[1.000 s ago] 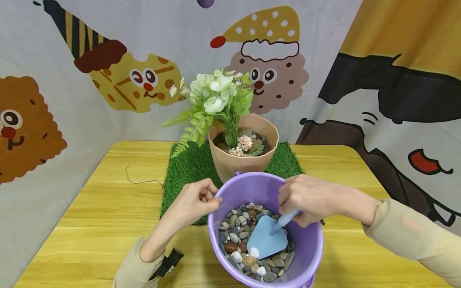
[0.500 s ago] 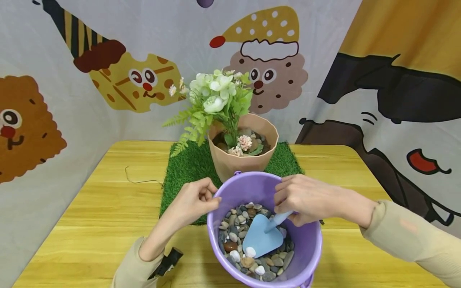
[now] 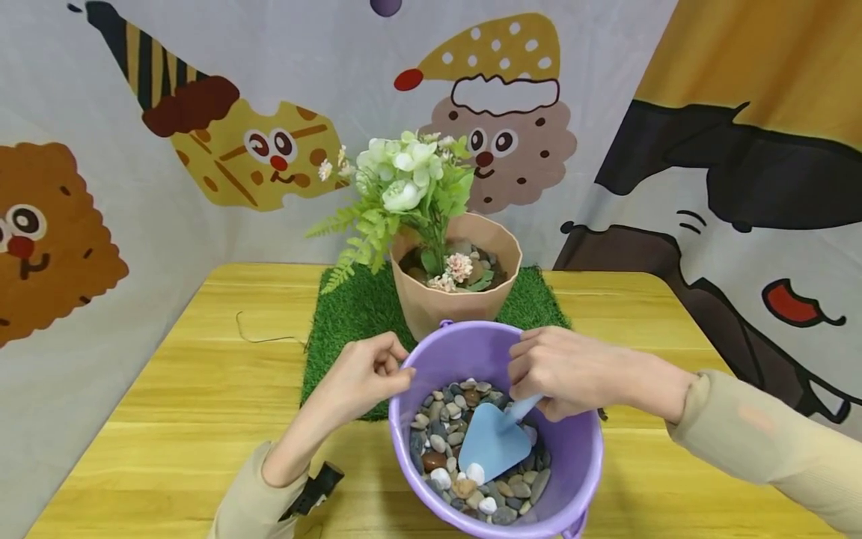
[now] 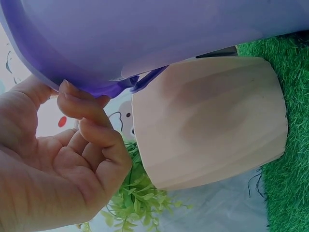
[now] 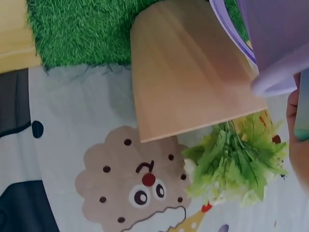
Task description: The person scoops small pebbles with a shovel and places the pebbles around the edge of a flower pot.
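Observation:
A purple bucket [image 3: 465, 352] stands at the near side of the table, with mixed pebbles [image 3: 438, 443] over its bottom. My left hand [image 3: 357, 378] pinches the bucket's left rim between thumb and index finger; the left wrist view shows the other fingers of that hand [image 4: 72, 159] curled below the rim. Inside the bucket, my right hand [image 3: 572, 370] grips the handle of a light blue trowel [image 3: 494, 442]. Its blade lies on the pebbles, tip towards the near left, with a white pebble [image 3: 474, 473] at the tip. Only an edge of the right hand [image 5: 299, 164] shows in the right wrist view.
Behind the bucket, a beige flowerpot [image 3: 458, 307] stands on a green turf mat [image 3: 357, 314]. It holds stones and artificial flowers [image 3: 407, 172]. A thin dark thread [image 3: 269, 340] lies on the wooden table [image 3: 202, 404] to the left. A printed cloth [image 3: 377, 60] hangs behind.
My right hand and the trowel have shifted slightly left across the pebbles. My left hand keeps its pinch on the rim, and the bucket stays in place.

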{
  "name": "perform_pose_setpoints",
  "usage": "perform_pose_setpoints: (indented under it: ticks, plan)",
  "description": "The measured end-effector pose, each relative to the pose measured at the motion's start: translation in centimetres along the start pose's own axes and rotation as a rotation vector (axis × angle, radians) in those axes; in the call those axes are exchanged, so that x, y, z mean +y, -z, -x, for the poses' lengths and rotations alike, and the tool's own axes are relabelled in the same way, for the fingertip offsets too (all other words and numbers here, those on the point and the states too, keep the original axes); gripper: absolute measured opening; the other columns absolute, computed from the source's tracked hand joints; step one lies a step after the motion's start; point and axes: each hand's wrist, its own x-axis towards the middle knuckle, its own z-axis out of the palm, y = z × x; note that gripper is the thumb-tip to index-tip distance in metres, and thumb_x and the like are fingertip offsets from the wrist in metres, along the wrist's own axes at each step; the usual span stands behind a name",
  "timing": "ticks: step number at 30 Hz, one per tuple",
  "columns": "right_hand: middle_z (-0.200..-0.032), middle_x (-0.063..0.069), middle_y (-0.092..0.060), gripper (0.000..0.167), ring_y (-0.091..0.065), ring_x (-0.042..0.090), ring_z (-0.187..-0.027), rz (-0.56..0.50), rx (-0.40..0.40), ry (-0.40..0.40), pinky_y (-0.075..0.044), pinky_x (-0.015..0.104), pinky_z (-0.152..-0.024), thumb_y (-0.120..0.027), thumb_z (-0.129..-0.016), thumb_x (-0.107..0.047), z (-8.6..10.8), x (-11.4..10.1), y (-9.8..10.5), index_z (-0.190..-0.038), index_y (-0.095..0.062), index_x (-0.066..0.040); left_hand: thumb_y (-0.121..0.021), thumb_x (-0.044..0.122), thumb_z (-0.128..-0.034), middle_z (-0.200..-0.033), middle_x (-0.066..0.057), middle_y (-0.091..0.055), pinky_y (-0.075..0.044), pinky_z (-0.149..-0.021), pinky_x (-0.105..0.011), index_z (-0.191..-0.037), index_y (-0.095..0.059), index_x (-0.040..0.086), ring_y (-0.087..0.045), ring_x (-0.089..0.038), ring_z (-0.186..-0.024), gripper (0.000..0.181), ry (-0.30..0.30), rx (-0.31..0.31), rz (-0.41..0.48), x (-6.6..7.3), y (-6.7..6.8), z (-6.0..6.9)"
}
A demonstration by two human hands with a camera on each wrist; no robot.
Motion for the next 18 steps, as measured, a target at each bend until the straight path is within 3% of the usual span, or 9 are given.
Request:
perform_pose_setpoints:
  ticks: [5,13,18]
  plan:
    - [-0.065,-0.015,-0.051,0.021,-0.041,0.003,-0.063,-0.054,0.005,-0.013,-0.035,0.016,-0.06,-0.069,-0.053,-0.01,0.2,-0.1,-0.6,-0.064,-0.06,-0.025,-0.065,0.011,-0.0794,-0.068,-0.002,-0.06,-0.042,-0.047,-0.018,-0.085,-0.063,0.007,-0.049,-0.008,-0.056,0.008,-0.005,-0.009,0.001,-0.1,0.0,0.0]
    - [-0.07,-0.017,-0.061,0.021,-0.049,0.001,-0.066,-0.156,0.023,-0.033,-0.04,0.013,-0.062,-0.072,-0.052,-0.012,1.2,0.3,-0.8,-0.063,-0.061,-0.026,-0.065,0.011,-0.0793,-0.068,-0.002,-0.061,-0.042,-0.048,-0.019,-0.085,-0.063,0.007,-0.05,-0.008,-0.056,0.008,-0.01,-0.012,0.0,0.0,0.0,-0.1]
    - [-0.067,-0.016,-0.055,0.022,-0.046,0.002,-0.062,-0.083,0.043,0.011,-0.035,0.015,-0.062,-0.072,-0.053,-0.013,0.8,0.1,-0.9,-0.069,-0.064,-0.026,-0.065,0.011,-0.0791,-0.068,-0.002,-0.061,-0.042,-0.048,-0.019,-0.085,-0.063,0.006,-0.05,-0.008,-0.056,0.008,-0.01,-0.012,-0.001,0.0,0.0,-0.2]
